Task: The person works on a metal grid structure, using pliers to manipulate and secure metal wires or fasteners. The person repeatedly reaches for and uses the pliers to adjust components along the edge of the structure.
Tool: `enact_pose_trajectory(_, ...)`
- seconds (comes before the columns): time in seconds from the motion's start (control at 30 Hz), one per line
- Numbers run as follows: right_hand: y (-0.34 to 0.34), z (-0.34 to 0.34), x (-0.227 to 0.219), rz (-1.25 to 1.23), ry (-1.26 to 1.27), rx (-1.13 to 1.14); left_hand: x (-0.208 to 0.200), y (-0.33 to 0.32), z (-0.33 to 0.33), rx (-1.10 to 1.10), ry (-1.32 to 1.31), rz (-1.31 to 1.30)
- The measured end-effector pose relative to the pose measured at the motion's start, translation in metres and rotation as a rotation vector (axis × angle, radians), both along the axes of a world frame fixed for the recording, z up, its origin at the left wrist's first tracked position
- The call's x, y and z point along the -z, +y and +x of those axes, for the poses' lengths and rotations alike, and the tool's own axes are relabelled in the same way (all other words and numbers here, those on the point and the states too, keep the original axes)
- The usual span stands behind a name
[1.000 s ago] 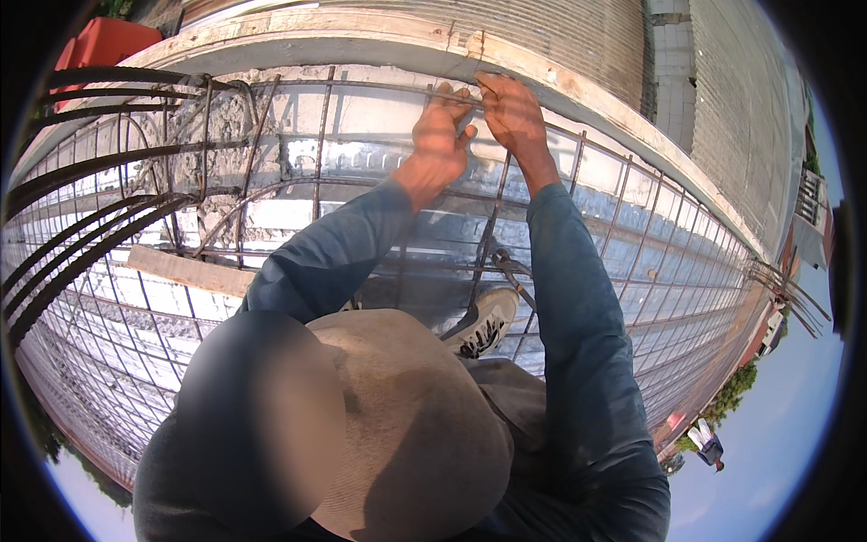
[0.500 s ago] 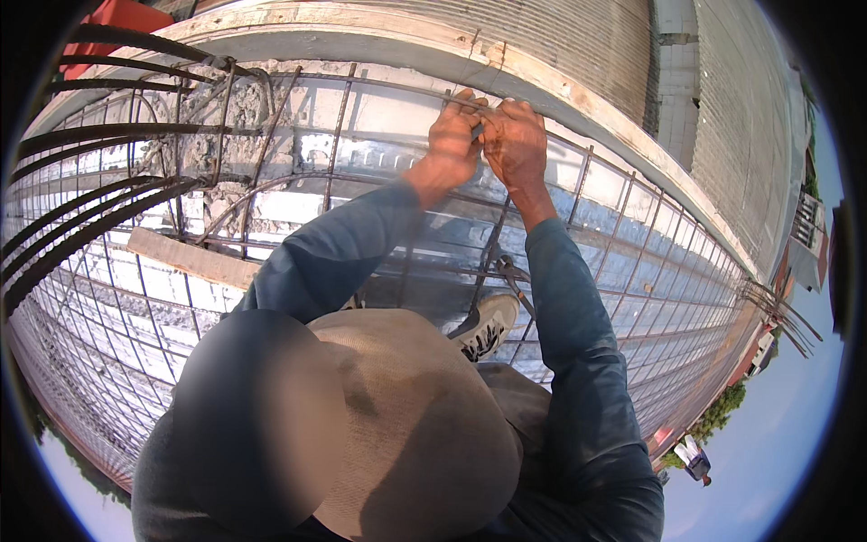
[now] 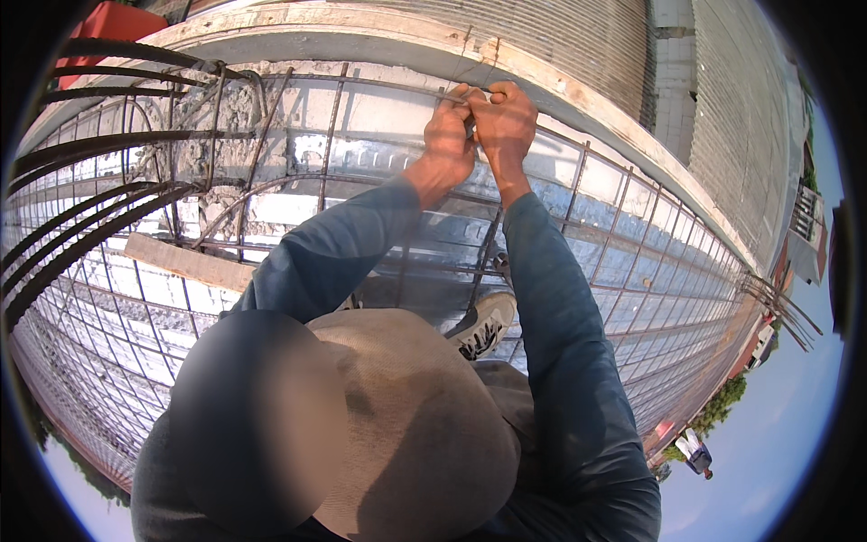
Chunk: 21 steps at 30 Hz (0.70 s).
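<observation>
Both my hands meet at the top bar of a grid of thin steel rods (image 3: 587,154), just inside a wooden board. My left hand (image 3: 447,140) is closed, thumb and fingers pinched at the bar. Right beside it, my right hand (image 3: 508,126) is also closed, its fingers bent and touching the left fingertips. What they pinch is small and hidden between the fingers. Two thin wires (image 3: 463,56) stand up just beyond the fingertips, against the board. Part of a dark metal tool (image 3: 501,261) shows beside my right forearm, the remainder hidden behind it.
Thick ribbed rebar (image 3: 108,144) juts out at the left over rough concrete (image 3: 194,135). The wooden board (image 3: 361,20) runs along the far side, before corrugated sheets (image 3: 560,45). A loose plank (image 3: 185,259) lies across the rods. My shoe (image 3: 490,325) stands below the grid.
My right hand has shifted slightly left and up, its fingers now closer around the left fingertips. My right forearm has swung left and covers most of the metal tool. The view has moved slightly.
</observation>
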State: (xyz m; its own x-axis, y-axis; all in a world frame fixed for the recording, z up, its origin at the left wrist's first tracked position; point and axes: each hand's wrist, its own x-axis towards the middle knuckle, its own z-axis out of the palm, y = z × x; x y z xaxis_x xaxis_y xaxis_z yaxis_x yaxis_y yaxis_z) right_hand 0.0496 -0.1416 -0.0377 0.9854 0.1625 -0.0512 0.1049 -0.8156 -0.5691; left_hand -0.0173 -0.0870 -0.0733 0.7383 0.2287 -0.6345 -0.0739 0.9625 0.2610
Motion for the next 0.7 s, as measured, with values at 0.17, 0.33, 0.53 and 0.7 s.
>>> enact_pose_trajectory(0.17, 0.009, 0.018, 0.004, 0.162, 0.303, -0.044, -0.005, -0.001, 0.003, 0.049, -0.009, 0.083)
enact_pose_trajectory(0.33, -0.022, 0.046, -0.004, 0.416, 0.556, -0.383, -0.014, -0.005, 0.011, 0.061, 0.132, 0.152)
enact_pose_trajectory(0.53, -0.042, 0.057, 0.0, 0.144, 0.097, -0.676, -0.011, -0.007, 0.016, 0.032, 0.213, 0.148)
enact_pose_trajectory(0.7, -0.048, 0.022, -0.005, 0.073, -0.267, -0.634, -0.017, -0.004, 0.017, 0.004, 0.218, 0.107)
